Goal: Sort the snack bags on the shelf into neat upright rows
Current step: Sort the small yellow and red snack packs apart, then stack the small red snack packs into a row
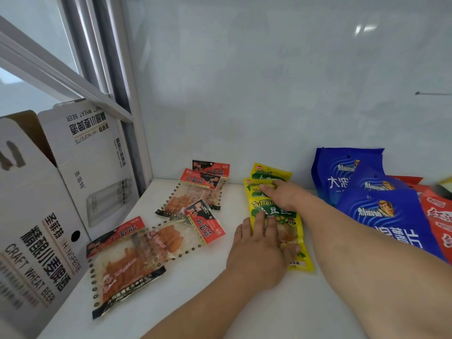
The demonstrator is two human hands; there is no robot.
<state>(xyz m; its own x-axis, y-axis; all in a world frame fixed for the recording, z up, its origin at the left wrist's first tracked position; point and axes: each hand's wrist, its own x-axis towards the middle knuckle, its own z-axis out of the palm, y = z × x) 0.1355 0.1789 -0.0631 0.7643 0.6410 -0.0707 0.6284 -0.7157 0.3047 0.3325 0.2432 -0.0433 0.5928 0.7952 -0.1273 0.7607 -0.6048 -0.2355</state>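
Far to the left of your hands stands an open white beer carton (49, 216). Between it and your left hand (259, 245), red snack packets (195, 206) lie flat and scattered on the white shelf (208, 302). Your left hand rests flat, fingers straight and spread, on the nearest of the yellow snack bags (276, 214), which lie overlapped in a column. Your right hand (286, 194) presses a farther yellow bag with loose fingers. Just right of your right forearm, blue snack bags (381, 211) overlap, and red bags (437, 221) sit beyond them.

yellow-green bags (278, 216), blue bags (381, 211), red-black packets (205, 221)
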